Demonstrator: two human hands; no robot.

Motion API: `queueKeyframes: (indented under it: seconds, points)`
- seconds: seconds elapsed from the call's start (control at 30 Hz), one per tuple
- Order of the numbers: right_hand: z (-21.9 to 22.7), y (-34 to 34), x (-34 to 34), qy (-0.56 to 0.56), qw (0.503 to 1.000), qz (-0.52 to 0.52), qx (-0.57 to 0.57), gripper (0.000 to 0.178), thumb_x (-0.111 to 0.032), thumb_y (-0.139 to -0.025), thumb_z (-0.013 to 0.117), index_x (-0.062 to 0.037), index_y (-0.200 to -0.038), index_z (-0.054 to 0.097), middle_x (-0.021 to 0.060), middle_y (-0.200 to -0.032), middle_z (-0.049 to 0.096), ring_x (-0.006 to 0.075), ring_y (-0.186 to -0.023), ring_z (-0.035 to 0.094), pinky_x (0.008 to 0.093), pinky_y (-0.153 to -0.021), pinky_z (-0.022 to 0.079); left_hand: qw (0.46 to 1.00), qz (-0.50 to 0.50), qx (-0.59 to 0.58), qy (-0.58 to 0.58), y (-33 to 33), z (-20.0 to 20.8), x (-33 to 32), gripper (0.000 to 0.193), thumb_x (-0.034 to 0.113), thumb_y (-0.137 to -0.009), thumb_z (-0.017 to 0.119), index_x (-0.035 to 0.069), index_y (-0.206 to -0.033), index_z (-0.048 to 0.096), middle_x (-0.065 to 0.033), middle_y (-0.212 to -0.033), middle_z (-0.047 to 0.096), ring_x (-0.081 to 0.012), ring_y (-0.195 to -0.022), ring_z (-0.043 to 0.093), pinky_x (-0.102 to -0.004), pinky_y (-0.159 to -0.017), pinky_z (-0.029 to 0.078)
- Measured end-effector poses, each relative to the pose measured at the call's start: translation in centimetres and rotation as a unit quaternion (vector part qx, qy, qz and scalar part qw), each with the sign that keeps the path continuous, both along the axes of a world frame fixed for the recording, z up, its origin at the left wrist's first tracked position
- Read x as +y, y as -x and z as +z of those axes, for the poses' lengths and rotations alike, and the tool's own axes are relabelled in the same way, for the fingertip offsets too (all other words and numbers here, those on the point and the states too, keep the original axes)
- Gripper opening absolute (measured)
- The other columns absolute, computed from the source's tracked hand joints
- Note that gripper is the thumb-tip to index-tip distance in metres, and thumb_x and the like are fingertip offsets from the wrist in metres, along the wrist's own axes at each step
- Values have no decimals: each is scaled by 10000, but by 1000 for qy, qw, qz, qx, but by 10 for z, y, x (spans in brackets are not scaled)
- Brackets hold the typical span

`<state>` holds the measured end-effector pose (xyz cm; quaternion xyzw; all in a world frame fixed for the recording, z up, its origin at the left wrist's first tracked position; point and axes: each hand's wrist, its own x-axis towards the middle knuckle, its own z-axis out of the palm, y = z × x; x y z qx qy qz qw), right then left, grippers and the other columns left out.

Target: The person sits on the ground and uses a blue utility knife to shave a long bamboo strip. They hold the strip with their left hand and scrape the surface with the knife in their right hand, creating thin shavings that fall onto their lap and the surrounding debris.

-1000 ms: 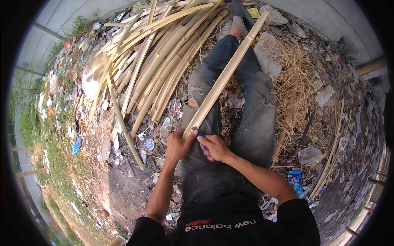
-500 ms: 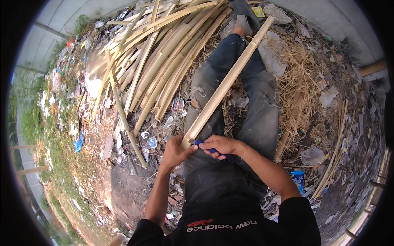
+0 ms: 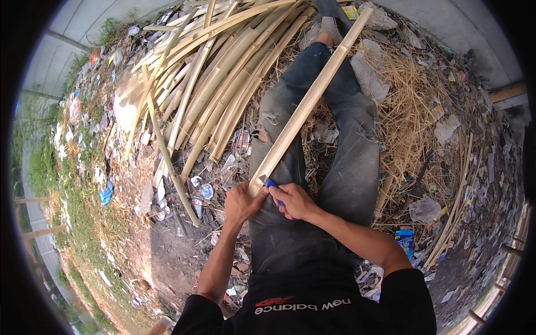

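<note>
Your left hand (image 3: 241, 204) has fingers closed round the near end of one bamboo strip (image 3: 312, 92), likely to steady it; the strip runs away from those fingers over your trouser legs (image 3: 350, 139), which probably prop it. Your right hand (image 3: 292, 202), just beside, has fingers wrapped round one blue-handled knife (image 3: 271, 183), blade angled at the strip's inner face just ahead of your left thumb, seemingly for control; contact, can't tell. Count: two hands, one knife, one held strip. Beyond the left fingers, one pile of bamboo strips (image 3: 226, 84), over ten, overlapping, no exact count. Right of the right fingers, one blue packet (image 3: 403, 241).
</note>
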<state>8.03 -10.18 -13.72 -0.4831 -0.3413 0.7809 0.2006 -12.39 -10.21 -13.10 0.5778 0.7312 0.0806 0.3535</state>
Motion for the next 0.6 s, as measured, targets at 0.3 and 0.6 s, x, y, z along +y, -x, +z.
queueKeyframes:
  seconds: [0.3, 0.6]
  points:
    - [-3, -16, 24, 11, 980, 196, 36, 534, -468, -1074, 583, -28, -772, 608, 35, -598, 556, 99, -409, 496, 276, -381, 394, 998, -60, 33, 19, 28, 7, -19, 733, 697, -821, 804, -20, -961, 738, -204, -741, 715, -392, -714, 737, -467, -679, 568]
    - [10, -15, 37, 26, 972, 234, 20, 510, -431, -1114, 552, -48, -778, 577, -6, -604, 501, 72, -436, 443, 262, -383, 359, 981, -129, -19, -142, 22, 32, -6, 678, 551, -827, 861, -9, -1151, 660, -203, -836, 717, -402, -793, 730, -473, -718, 558]
